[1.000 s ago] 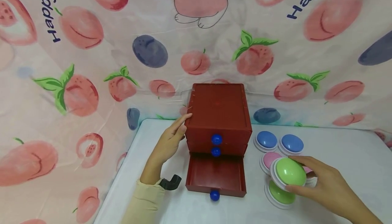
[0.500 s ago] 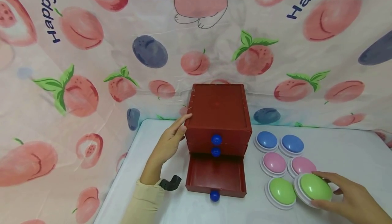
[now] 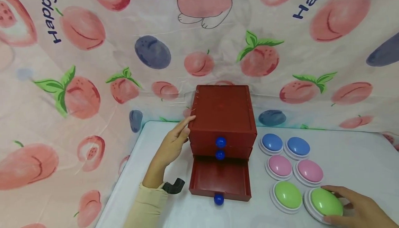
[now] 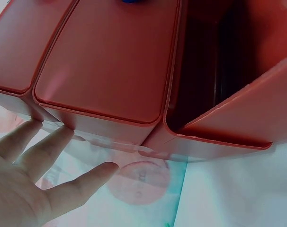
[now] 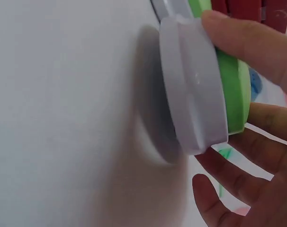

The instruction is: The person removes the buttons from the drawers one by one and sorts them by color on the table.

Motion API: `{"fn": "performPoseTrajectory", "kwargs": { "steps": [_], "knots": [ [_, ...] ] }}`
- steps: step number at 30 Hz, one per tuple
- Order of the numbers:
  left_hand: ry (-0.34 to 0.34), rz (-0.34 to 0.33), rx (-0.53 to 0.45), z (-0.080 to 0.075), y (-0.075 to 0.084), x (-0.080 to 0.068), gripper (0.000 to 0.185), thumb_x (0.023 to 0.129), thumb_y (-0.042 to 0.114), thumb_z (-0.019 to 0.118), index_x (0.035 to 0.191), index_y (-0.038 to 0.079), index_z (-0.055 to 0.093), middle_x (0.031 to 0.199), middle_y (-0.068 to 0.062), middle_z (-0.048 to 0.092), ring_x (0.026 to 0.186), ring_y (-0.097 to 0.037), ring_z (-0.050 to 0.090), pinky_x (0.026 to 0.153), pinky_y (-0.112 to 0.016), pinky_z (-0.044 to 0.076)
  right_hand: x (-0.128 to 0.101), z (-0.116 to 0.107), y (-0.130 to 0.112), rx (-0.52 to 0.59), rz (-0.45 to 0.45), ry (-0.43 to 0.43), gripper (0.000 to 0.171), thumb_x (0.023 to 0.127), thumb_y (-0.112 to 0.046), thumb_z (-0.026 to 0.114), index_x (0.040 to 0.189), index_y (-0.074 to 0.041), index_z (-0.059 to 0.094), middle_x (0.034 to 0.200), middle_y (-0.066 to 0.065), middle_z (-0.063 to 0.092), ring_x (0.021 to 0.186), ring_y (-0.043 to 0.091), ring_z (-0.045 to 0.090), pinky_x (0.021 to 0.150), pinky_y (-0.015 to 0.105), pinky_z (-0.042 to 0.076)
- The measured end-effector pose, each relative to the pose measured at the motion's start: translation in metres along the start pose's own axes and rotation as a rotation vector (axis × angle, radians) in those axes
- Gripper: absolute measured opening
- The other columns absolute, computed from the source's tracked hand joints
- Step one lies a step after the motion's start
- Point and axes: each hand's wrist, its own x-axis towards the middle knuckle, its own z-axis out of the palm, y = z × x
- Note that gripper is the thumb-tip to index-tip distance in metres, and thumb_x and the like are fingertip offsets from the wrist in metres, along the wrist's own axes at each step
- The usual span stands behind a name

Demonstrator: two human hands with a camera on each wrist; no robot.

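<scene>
My right hand (image 3: 361, 203) grips a green push button (image 3: 325, 202) with a round white base, at the front right in the head view. In the right wrist view, thumb and fingers hold the white base (image 5: 195, 90) by its edge, and it casts a shadow on the table close beneath. Just left of it sits another green push button (image 3: 288, 194). My left hand (image 3: 171, 145) touches the left side of a dark red drawer cabinet (image 3: 222, 108) with its fingers extended. The left wrist view shows those fingertips at the cabinet wall (image 4: 96, 123).
The bottom drawer (image 3: 220, 176) is pulled out, with nothing in it and a blue knob (image 3: 219, 199) in front. Pink push buttons (image 3: 280, 165) and blue push buttons (image 3: 272, 142) stand in pairs behind the green ones. A fruit-print cloth (image 3: 218, 47) hangs behind the white table (image 3: 352, 151).
My right hand has carried the green push button right and toward the front, from above the other green one to beside it, and lowered it. The left hand has stayed put.
</scene>
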Motion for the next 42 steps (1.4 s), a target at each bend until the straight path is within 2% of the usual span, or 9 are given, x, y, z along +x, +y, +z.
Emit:
{"fn": "performPoseTrajectory", "kwargs": {
  "steps": [6,13,26,31,34,38,40,42],
  "knots": [
    [-0.003,0.001,-0.003,0.0,0.002,-0.001,0.044,0.109,0.044,0.044,0.153,0.04,0.044,0.163,0.006,0.036,0.143,-0.03,0.048,0.108,-0.06,0.047,0.004,0.007,0.002,-0.003,-0.026,0.005,0.106,0.073,-0.064,0.083,0.147,0.002,0.044,0.119,0.015,0.064,0.094,0.024,0.06,0.079,0.049,0.061],
    [-0.001,0.003,0.005,-0.001,0.002,-0.001,0.044,0.109,0.044,0.044,0.152,0.041,0.044,0.164,0.007,0.035,0.143,-0.03,0.048,0.108,-0.059,0.047,0.009,0.006,0.002,-0.018,-0.004,0.005,0.115,0.068,-0.071,0.081,0.149,0.001,0.042,0.124,0.024,0.061,0.095,0.028,0.057,0.081,0.056,0.059],
    [-0.01,0.014,-0.016,0.0,0.001,0.001,0.043,0.109,0.042,0.045,0.152,0.04,0.045,0.162,0.007,0.038,0.143,-0.026,0.047,0.109,-0.055,0.047,0.011,0.001,-0.004,-0.027,0.017,0.012,0.123,0.061,-0.075,0.082,0.15,-0.001,0.041,0.129,0.031,0.058,0.097,0.032,0.058,0.079,0.065,0.057],
    [-0.015,0.017,-0.03,-0.001,0.002,0.001,0.043,0.109,0.041,0.044,0.153,0.039,0.045,0.162,0.006,0.037,0.142,-0.027,0.048,0.11,-0.055,0.047,0.006,-0.003,-0.014,-0.037,0.004,0.031,0.12,0.066,-0.075,0.079,0.151,-0.001,0.039,0.13,0.031,0.056,0.098,0.034,0.057,0.078,0.064,0.057],
    [-0.015,0.014,-0.03,-0.001,0.002,0.001,0.043,0.109,0.041,0.044,0.153,0.039,0.045,0.162,0.006,0.037,0.142,-0.028,0.048,0.11,-0.056,0.047,0.002,-0.006,-0.026,-0.043,-0.044,0.095,0.111,0.072,-0.075,0.076,0.151,-0.004,0.041,0.132,0.03,0.056,0.104,0.04,0.057,0.079,0.066,0.055],
    [-0.011,0.005,-0.023,-0.001,0.001,0.0,0.043,0.109,0.041,0.045,0.152,0.04,0.045,0.162,0.007,0.037,0.142,-0.028,0.048,0.11,-0.056,0.047,-0.006,-0.008,-0.049,-0.045,-0.199,0.23,0.098,0.074,-0.069,0.079,0.147,-0.009,0.051,0.139,0.026,0.057,0.118,0.05,0.056,0.087,0.07,0.051],
    [-0.011,0.002,-0.019,-0.001,0.001,0.0,0.043,0.109,0.041,0.045,0.152,0.04,0.044,0.162,0.007,0.037,0.143,-0.028,0.048,0.109,-0.056,0.047,-0.01,-0.007,-0.064,-0.041,-0.273,0.286,0.092,0.074,-0.066,0.081,0.143,-0.012,0.056,0.139,0.021,0.061,0.121,0.048,0.057,0.09,0.068,0.052],
    [-0.011,0.002,-0.018,-0.001,0.001,0.0,0.043,0.109,0.041,0.045,0.152,0.04,0.045,0.163,0.006,0.037,0.143,-0.028,0.047,0.109,-0.056,0.047,-0.014,-0.005,-0.078,-0.022,-0.343,0.325,0.085,0.074,-0.062,0.083,0.14,-0.014,0.06,0.136,0.015,0.064,0.117,0.042,0.061,0.088,0.063,0.056]
  ]
}}
